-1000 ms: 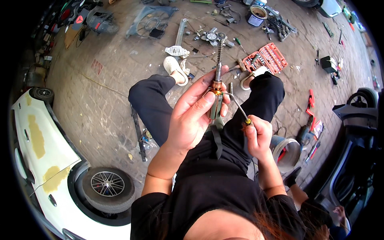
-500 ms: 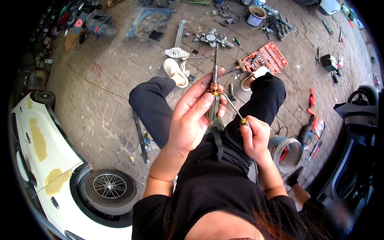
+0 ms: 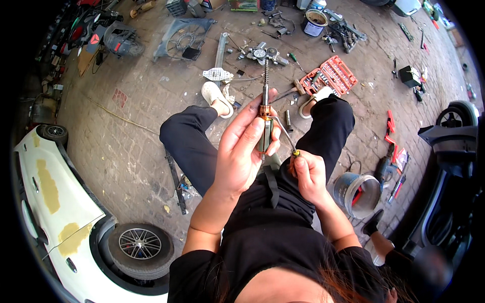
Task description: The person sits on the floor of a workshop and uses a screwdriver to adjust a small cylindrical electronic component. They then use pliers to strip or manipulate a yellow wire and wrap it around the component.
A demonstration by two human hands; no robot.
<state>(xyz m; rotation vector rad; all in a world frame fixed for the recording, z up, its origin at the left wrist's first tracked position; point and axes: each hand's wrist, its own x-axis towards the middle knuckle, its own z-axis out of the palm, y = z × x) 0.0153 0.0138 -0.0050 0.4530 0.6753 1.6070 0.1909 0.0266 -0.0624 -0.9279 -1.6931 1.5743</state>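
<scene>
Upright in my left hand (image 3: 237, 161) is a motor armature (image 3: 265, 136), pinched between thumb and fingers. Its copper commutator faces away from me, and a long threaded steel shaft points up from it. Lower down, the dark segmented core shows beside my thumb. My right hand (image 3: 309, 178) is closed around the yellow-and-dark handle of a thin metal pick (image 3: 287, 134). The pick's bent tip reaches the armature close to the commutator; whether it touches is too small to tell.
Beyond my feet lie an open orange socket set (image 3: 337, 72), a hammer (image 3: 299, 87), a window-regulator part (image 3: 218, 73) and a fan shroud (image 3: 169, 49). A bucket (image 3: 339, 194) stands by my right knee. A white car (image 3: 76, 202) with filler patches is at left; a person's foot (image 3: 373, 222) shows at right.
My right hand has shifted slightly left and down with the pick, whose shaft stands steeper. The armature stays in my left hand. The whole view has shifted slightly.
</scene>
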